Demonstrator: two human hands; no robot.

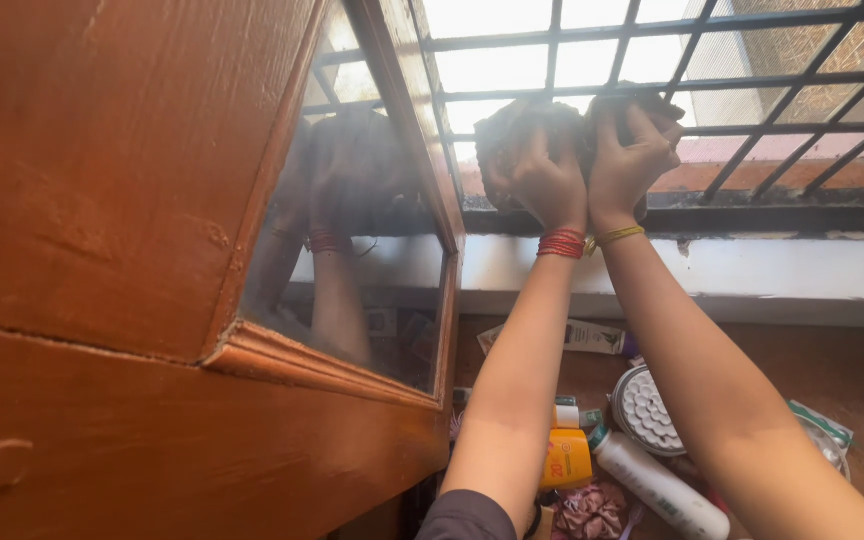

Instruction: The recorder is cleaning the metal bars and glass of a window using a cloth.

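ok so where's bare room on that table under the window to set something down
Bare wood shows along the table's right and back edge, below the white sill. It is crowded near the front left: round white brush, white bottle, yellow tube.

Below our arms, on the brown table (832,370), we see a white bottle (660,487) lying tilted, an orange-yellow tube (566,458) just left of it, and — farther back, under the sill — a flat white box (580,336) with a dark band.
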